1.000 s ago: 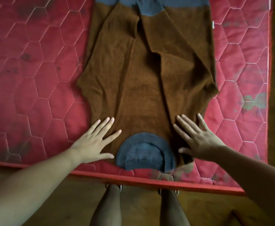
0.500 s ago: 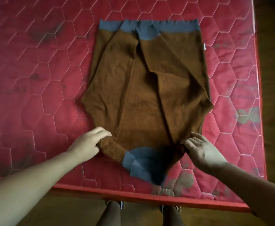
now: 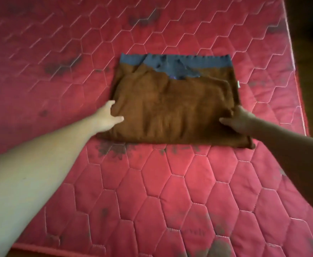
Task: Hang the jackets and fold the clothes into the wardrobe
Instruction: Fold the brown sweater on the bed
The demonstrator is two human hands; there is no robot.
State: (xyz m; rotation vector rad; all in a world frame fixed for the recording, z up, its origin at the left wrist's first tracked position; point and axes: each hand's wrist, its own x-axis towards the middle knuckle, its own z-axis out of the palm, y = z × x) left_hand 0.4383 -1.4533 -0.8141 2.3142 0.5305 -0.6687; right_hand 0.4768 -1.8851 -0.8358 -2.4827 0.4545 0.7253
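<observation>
Dim indoor light falls from the left: the left arm [image 3: 40, 164] is lit pale, while the right arm [image 3: 291, 154] lies in shadow. The far right corner drops to near black. Motion blur softens the sweater [image 3: 170, 108] and the far part of the mattress [image 3: 59, 43]; the near stitching is sharper. Wide-angle distortion slants the mattress's right edge. The reds are heavily saturated.
</observation>
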